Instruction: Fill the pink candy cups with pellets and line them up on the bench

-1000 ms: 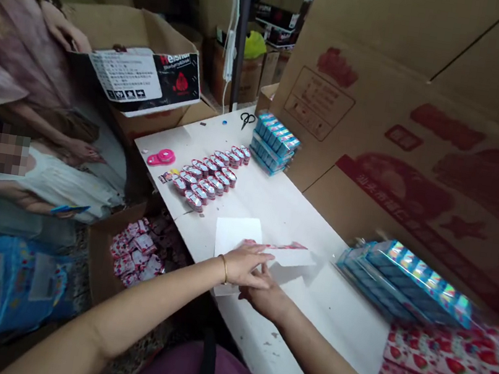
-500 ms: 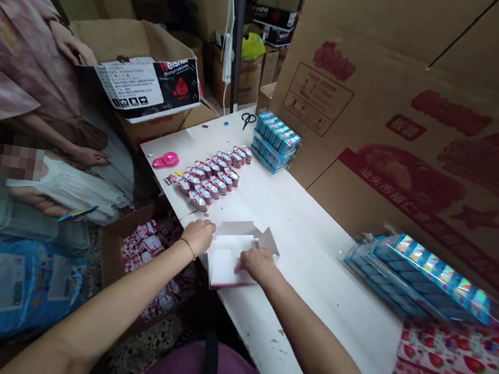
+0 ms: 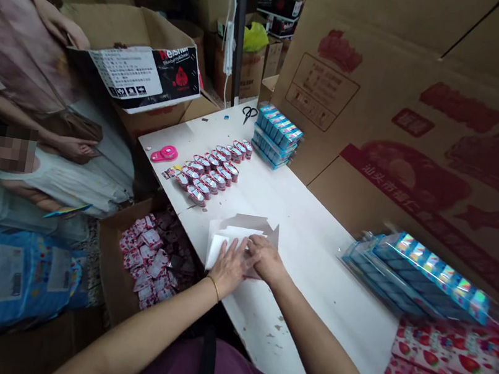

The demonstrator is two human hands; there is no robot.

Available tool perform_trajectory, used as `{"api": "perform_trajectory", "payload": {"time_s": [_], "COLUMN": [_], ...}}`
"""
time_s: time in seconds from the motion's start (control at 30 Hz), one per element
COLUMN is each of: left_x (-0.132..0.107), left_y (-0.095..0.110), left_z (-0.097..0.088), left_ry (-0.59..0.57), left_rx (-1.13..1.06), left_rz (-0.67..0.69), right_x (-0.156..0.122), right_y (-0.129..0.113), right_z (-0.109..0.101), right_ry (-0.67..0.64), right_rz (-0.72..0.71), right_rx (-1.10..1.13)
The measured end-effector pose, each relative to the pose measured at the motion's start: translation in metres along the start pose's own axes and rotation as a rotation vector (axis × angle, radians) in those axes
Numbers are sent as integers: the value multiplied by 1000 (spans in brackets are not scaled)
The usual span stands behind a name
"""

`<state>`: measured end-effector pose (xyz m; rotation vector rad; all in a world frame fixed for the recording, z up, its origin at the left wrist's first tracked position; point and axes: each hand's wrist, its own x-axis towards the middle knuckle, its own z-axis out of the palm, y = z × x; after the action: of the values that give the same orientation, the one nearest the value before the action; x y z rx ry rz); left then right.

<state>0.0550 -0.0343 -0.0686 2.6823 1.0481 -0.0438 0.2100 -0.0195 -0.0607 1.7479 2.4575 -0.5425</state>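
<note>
A small paper box (image 3: 226, 218), white inside with its flaps raised, lies at the table's near edge. Spread fingers of my left hand (image 3: 229, 266) rest on a white card panel (image 3: 218, 248) inside the box. My right hand (image 3: 265, 259) is at the box's right side, fingers bent inward and close to the left fingertips. What those right fingers hold, if anything, is hidden. Beyond the box, two rows of small red-and-white packs (image 3: 208, 174) stand on the table.
On the white table (image 3: 317, 234) are a pink tape dispenser (image 3: 165, 154), scissors (image 3: 249, 114), blue wrapped packs (image 3: 276, 135), more blue packs (image 3: 424, 275) and strawberry-print boxes (image 3: 448, 360). A carton of sachets (image 3: 149, 259) sits below left. Two people stand left, near an open carton (image 3: 152, 82).
My left hand has moved right from the box's left flap onto the white panel inside. My right hand stays at the right side. The panel now sits tilted differently.
</note>
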Motion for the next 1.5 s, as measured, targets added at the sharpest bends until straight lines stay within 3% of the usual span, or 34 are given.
{"api": "perform_trajectory", "payload": {"time_s": [0.2,0.27,0.33,0.4,0.47,0.73,0.9,0.97,1.03,1.1,1.2,1.23,1.3,1.37,1.4,1.5], "left_x": [5,6,9,14,17,14,10,11,10,6,-10,-17,-28,-33,-33,-22], "left_y": [-24,-27,-29,-31,-31,-29,-30,-33,-34,-35,-39,-44,-57,-74,-82,-93], "left_z": [9,10,12,14,16,12,12,16,20,20,8,2,-10,-17,-18,-9], "left_ry": [-107,-116,-130,-155,-182,-145,-143,-146,-145,-111,83,205,472,603,585,346], "left_rx": [-24,-18,-23,-36,-60,-54,-43,-56,-80,-102,-152,-174,-226,-293,-332,-391], "left_rz": [80,101,103,103,99,95,92,85,85,112,132,55,-247,-481,-480,-196], "right_x": [-44,-50,-52,-50,-43,-8,-5,-2,3,12,28,32,40,45,47,48], "right_y": [47,51,46,37,28,31,38,41,46,53,62,63,63,58,54,42], "right_z": [-2,0,5,13,21,29,35,39,43,44,44,45,46,50,52,60], "right_ry": [299,406,468,411,286,98,139,283,500,564,326,264,246,315,357,449], "right_rz": [-18,34,175,213,122,207,211,225,338,421,380,372,415,472,493,518], "right_rx": [-52,70,286,476,520,99,152,306,527,733,935,964,982,940,906,809]}}
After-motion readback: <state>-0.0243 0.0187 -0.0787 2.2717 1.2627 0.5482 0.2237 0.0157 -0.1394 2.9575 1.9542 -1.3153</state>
